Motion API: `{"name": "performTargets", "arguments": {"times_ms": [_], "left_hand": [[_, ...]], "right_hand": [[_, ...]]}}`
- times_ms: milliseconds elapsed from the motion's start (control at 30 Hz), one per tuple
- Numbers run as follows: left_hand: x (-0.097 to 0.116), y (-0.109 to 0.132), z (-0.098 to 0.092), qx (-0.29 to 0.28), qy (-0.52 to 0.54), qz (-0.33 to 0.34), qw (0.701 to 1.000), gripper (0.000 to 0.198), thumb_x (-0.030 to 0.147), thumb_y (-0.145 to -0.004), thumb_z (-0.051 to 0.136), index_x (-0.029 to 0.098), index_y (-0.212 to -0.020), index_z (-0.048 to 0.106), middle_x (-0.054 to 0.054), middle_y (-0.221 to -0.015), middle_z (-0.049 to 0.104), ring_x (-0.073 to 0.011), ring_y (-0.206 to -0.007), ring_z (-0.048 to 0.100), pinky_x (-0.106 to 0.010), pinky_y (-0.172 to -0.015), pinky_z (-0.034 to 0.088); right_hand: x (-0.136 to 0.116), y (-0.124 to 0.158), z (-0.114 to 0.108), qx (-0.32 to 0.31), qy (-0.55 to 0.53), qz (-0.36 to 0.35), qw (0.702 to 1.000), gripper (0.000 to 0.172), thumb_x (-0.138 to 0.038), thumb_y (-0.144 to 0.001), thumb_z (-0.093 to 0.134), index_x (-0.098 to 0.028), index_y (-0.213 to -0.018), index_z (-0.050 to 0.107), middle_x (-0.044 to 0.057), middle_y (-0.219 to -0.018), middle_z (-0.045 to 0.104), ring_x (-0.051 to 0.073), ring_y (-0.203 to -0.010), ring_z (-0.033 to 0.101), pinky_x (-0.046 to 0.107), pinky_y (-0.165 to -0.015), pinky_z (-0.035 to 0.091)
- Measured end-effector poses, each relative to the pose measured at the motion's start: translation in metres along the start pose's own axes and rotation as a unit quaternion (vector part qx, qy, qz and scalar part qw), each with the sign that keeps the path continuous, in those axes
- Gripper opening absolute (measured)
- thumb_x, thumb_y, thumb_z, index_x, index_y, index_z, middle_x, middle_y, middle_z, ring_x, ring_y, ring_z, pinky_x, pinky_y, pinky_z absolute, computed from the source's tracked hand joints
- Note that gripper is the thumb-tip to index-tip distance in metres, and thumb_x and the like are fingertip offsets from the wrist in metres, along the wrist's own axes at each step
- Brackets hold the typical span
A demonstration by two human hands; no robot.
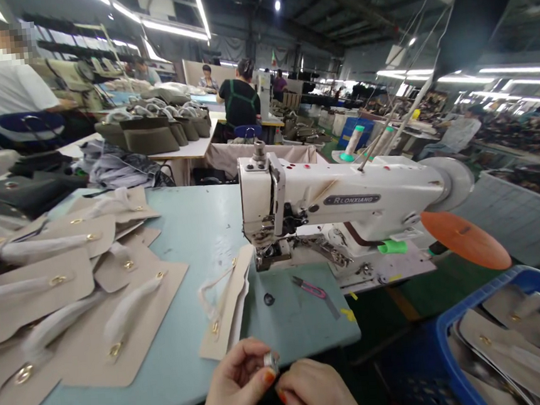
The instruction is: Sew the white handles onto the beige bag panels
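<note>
Both thumbs and forefingers pinch a small silvery metal bobbin point(271, 361) at the table's near edge, left hand point(236, 382) and right hand point(315, 394) touching around it. Just beyond lie a beige leather flap point(225, 307) and the white sewing machine point(341, 206). A loosened pinch could drop the bobbin off the pale blue table point(196, 221).

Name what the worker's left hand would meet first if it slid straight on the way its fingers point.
Probably the right hand: the left hand points rightward, both pinching a small silvery metal bobbin-like piece between them. Depth is unclear.
</note>
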State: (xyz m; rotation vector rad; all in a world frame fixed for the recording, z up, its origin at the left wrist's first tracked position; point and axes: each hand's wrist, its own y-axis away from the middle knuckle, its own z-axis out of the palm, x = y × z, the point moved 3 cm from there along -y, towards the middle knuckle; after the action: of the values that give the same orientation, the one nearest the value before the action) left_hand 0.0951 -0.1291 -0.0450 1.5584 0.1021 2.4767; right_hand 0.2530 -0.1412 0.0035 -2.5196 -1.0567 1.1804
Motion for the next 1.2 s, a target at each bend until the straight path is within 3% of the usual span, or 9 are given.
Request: {"name": "performTargets", "arguments": {"times_ms": [167, 300, 500, 700, 833, 967, 1100, 1200], "left_hand": [[0.002, 0.004, 0.006, 0.049, 0.005, -0.008, 0.999, 0.031, 0.041, -0.062, 0.083, 0.019, -0.082, 0.075, -0.004, -0.081, 0.069, -0.0169, -0.072, 0.064, -0.024, -0.068, 0.052], [0.006, 0.001, 0.010, -0.030, -0.115, 0.041, 0.992, 0.023, 0.037, -0.071, 0.077, 0.021, -0.088, 0.077, -0.005, -0.080, 0.068, -0.0179, -0.072, 0.064, -0.024, -0.066, 0.052], [0.017, -0.005, 0.022, -0.092, -0.355, 0.179, 0.913, 0.017, 0.022, -0.077, 0.072, 0.024, -0.093, 0.074, -0.006, -0.083, 0.072, -0.0185, -0.074, 0.068, -0.021, -0.068, 0.053], [0.012, -0.001, 0.027, -0.060, -0.449, 0.247, 0.857, 0.014, 0.020, -0.078, 0.071, 0.024, -0.091, 0.070, -0.005, -0.082, 0.071, -0.0167, -0.074, 0.068, -0.017, -0.068, 0.053], [0.008, 0.002, 0.024, -0.034, -0.433, 0.256, 0.864, 0.013, 0.019, -0.079, 0.070, 0.024, -0.090, 0.066, -0.003, -0.080, 0.068, -0.0156, -0.071, 0.067, -0.018, -0.065, 0.053], [0.012, 0.004, 0.021, -0.029, -0.396, 0.254, 0.882, 0.016, 0.017, -0.077, 0.072, 0.025, -0.090, 0.067, -0.003, -0.081, 0.068, -0.0164, -0.073, 0.067, -0.019, -0.067, 0.053], [0.010, 0.002, 0.017, -0.011, -0.309, 0.188, 0.932, 0.008, 0.022, -0.076, 0.074, 0.022, -0.082, 0.069, -0.002, -0.074, 0.064, -0.0163, -0.068, 0.064, -0.021, -0.062, 0.053], [0.000, -0.001, 0.012, 0.023, -0.174, 0.132, 0.976, 0.013, 0.027, -0.072, 0.076, 0.020, -0.081, 0.070, -0.002, -0.074, 0.060, -0.0147, -0.064, 0.061, -0.021, -0.058, 0.052]], "right_hand": [[0.017, 0.003, -0.011, -0.078, -0.039, 0.148, 0.985, 0.020, -0.025, -0.095, 0.047, -0.018, -0.086, 0.064, 0.002, -0.080, 0.068, 0.011, -0.072, 0.061, 0.018, -0.066, 0.040], [0.027, -0.007, -0.026, -0.110, -0.006, 0.208, 0.972, 0.018, -0.023, -0.095, 0.049, -0.020, -0.089, 0.066, 0.000, -0.083, 0.068, 0.012, -0.077, 0.062, 0.019, -0.069, 0.039], [0.028, -0.015, -0.029, -0.138, 0.104, 0.184, 0.968, 0.012, -0.020, -0.093, 0.051, -0.020, -0.088, 0.062, 0.000, -0.082, 0.066, 0.015, -0.077, 0.062, 0.023, -0.067, 0.035], [0.023, 0.003, -0.016, -0.102, 0.040, 0.244, 0.963, 0.017, -0.017, -0.091, 0.045, -0.018, -0.086, 0.061, 0.003, -0.081, 0.067, 0.015, -0.072, 0.062, 0.023, -0.064, 0.037], [0.021, 0.011, -0.009, -0.059, -0.077, 0.256, 0.962, 0.022, -0.023, -0.094, 0.039, -0.016, -0.097, 0.060, 0.005, -0.079, 0.066, 0.014, -0.069, 0.061, 0.021, -0.063, 0.040], [0.020, 0.015, -0.002, -0.040, -0.165, 0.247, 0.954, 0.034, -0.037, -0.096, 0.037, -0.013, -0.112, 0.055, 0.000, -0.061, 0.054, 0.011, -0.054, 0.049, 0.021, -0.055, 0.037], [0.021, 0.017, 0.008, -0.048, -0.311, 0.274, 0.909, 0.051, -0.052, -0.097, 0.035, -0.010, -0.121, 0.050, -0.005, -0.054, 0.040, 0.007, -0.044, 0.035, 0.017, -0.046, 0.030], [0.020, 0.017, 0.013, -0.054, -0.375, 0.284, 0.881, 0.059, -0.057, -0.094, 0.040, -0.009, -0.127, 0.047, -0.006, -0.052, 0.039, 0.006, -0.042, 0.034, 0.016, -0.044, 0.029]]}}
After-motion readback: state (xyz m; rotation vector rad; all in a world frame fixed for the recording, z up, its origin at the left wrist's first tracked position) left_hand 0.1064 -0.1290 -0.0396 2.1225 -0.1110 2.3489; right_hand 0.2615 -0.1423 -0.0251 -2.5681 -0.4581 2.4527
